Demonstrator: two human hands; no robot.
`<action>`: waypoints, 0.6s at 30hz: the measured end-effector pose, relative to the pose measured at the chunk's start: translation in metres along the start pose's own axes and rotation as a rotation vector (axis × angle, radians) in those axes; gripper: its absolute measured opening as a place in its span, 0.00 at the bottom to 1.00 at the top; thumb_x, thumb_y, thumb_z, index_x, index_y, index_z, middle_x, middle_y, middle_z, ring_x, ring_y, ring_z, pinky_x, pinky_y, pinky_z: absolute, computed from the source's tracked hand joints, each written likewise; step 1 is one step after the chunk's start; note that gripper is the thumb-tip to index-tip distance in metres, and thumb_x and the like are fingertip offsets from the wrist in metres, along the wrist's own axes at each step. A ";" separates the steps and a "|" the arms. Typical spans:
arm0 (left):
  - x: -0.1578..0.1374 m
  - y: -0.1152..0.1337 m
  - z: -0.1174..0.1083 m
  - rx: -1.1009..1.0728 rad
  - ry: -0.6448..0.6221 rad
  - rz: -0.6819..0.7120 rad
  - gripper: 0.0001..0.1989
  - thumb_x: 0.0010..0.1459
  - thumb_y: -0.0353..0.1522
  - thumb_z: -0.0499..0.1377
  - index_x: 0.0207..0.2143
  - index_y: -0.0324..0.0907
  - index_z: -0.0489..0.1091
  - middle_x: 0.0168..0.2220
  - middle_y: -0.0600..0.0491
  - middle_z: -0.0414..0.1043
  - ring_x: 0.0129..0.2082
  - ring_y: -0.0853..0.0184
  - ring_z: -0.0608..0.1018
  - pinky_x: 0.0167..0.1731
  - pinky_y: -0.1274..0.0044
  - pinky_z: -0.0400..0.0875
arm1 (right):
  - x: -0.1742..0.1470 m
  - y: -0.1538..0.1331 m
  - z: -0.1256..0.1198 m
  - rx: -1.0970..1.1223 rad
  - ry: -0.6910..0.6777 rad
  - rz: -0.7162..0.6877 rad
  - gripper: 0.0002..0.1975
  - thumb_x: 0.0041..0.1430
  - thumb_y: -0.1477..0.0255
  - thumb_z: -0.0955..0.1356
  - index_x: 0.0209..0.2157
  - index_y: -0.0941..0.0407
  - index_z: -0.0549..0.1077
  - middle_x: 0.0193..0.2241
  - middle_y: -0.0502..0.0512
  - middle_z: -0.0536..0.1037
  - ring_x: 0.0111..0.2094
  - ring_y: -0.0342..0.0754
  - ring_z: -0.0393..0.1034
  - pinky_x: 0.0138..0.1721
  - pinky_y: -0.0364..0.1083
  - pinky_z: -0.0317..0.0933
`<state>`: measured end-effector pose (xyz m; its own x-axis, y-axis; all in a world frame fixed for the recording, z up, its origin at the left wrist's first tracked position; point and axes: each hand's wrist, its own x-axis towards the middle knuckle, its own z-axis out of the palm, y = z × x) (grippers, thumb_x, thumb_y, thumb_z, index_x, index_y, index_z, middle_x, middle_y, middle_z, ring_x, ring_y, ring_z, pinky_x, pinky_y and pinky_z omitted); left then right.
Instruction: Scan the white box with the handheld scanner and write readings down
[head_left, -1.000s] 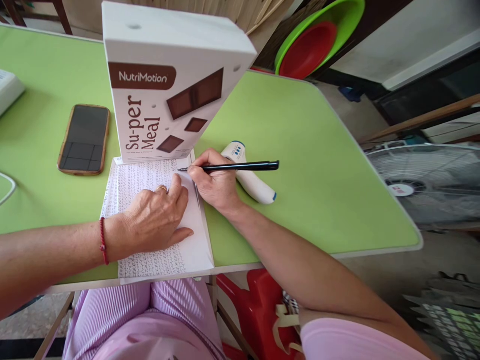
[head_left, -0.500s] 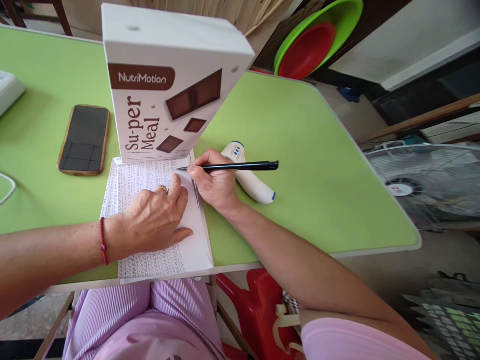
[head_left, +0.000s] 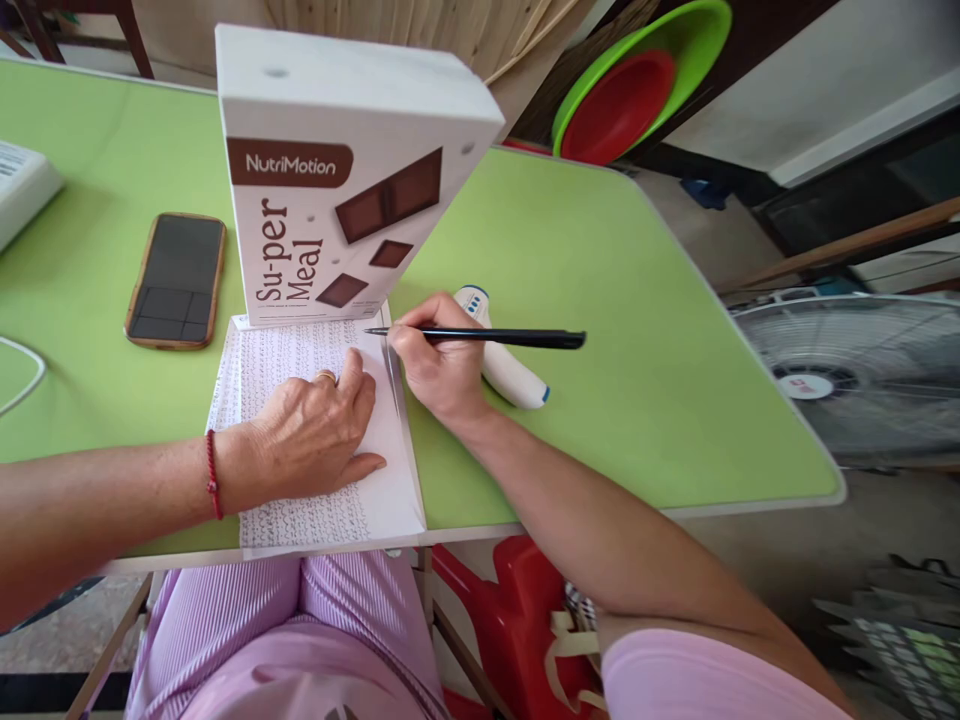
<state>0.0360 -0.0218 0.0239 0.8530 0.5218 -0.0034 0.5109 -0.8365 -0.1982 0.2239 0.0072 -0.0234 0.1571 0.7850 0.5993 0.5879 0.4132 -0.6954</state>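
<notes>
Fingers of the right hand (head_left: 439,368) pinch a black pen (head_left: 480,337), its tip at the top right of the written sheet (head_left: 307,520), just below the box (head_left: 337,180). The left hand (head_left: 311,435) lies flat on the sheet, fingers together, pressing it to the green table (head_left: 637,330). A white thermometer (head_left: 517,378) lies just behind the right hand; a phone (head_left: 178,280) rests left of the box.

A phone (head_left: 177,281) lies left of the upright NutriMotion box (head_left: 330,180); stacked basins (head_left: 637,80) beyond the table.
</notes>
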 end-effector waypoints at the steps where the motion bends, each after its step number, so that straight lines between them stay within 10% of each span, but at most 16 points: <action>1: 0.000 -0.001 0.001 -0.011 0.008 0.000 0.34 0.66 0.53 0.56 0.54 0.29 0.70 0.61 0.28 0.67 0.28 0.59 0.79 0.19 0.70 0.66 | 0.001 -0.001 -0.003 -0.003 0.026 -0.020 0.09 0.60 0.68 0.66 0.26 0.51 0.65 0.21 0.45 0.67 0.23 0.43 0.61 0.27 0.46 0.62; 5: 0.003 -0.014 0.001 -0.131 0.260 0.082 0.22 0.70 0.48 0.53 0.44 0.35 0.69 0.46 0.40 0.73 0.29 0.59 0.78 0.20 0.70 0.67 | 0.009 -0.001 -0.019 -0.023 0.088 -0.157 0.12 0.67 0.65 0.61 0.29 0.51 0.66 0.25 0.48 0.67 0.28 0.46 0.66 0.33 0.50 0.67; 10: 0.012 -0.050 -0.009 -0.222 1.134 0.042 0.12 0.68 0.37 0.55 0.51 0.44 0.61 0.48 0.43 0.65 0.48 0.55 0.73 0.47 0.61 0.74 | 0.028 0.005 -0.044 -0.170 0.147 -0.316 0.12 0.68 0.65 0.59 0.36 0.51 0.72 0.35 0.56 0.74 0.41 0.53 0.73 0.46 0.57 0.69; 18: 0.021 -0.118 0.034 -0.656 1.239 -0.381 0.44 0.59 0.60 0.59 0.68 0.59 0.41 0.72 0.48 0.39 0.73 0.43 0.48 0.68 0.47 0.47 | 0.047 -0.012 -0.086 -0.826 -0.297 0.241 0.17 0.52 0.55 0.72 0.36 0.54 0.81 0.35 0.59 0.83 0.39 0.58 0.78 0.40 0.53 0.68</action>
<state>-0.0103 0.0936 0.0139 0.0255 0.5333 0.8455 0.3888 -0.7845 0.4831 0.2926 -0.0007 0.0474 0.2057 0.9413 0.2677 0.9651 -0.1498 -0.2148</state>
